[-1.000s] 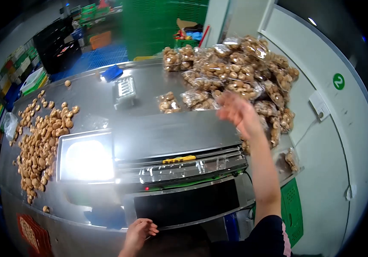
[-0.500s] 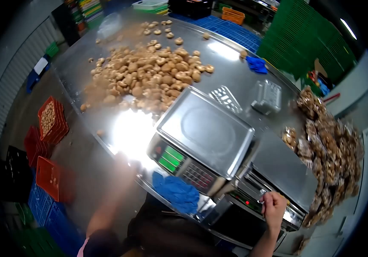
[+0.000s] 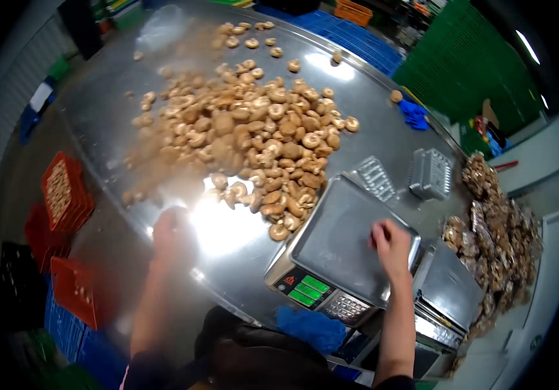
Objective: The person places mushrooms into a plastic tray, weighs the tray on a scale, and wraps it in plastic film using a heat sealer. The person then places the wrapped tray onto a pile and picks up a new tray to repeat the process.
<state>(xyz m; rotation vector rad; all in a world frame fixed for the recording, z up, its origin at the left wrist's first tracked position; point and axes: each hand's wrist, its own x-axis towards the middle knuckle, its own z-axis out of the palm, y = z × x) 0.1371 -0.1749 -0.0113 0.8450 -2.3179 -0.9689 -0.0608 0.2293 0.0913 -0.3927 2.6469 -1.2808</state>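
Observation:
A large heap of brown mushrooms (image 3: 247,130) lies on the metal table, several resting apart around its edges. My right hand (image 3: 391,246) is over the steel pan of the weighing scale (image 3: 338,244), its fingers loosely bent and nothing visible in them. Below the pan, the scale's display (image 3: 308,289) glows green. My left hand (image 3: 173,229) is near the table's front edge, left of a bright glare; it is smeared, so its fingers cannot be made out. Two clear plastic trays, one (image 3: 375,179) near the scale and another (image 3: 430,174) to its right, sit behind the pan.
Right of the scale stands a wrapping machine (image 3: 448,286), with a pile of bagged mushrooms (image 3: 497,240) beyond. A blue crumpled bag (image 3: 312,328) lies at the front edge, and blue gloves (image 3: 413,114) at the far edge. Red crates (image 3: 74,292) stand on the floor at left.
My right hand has moved left from the wrapping machine to over the scale pan. My left hand has come up near the table's front edge. The view has shifted, bringing more of the heap into sight.

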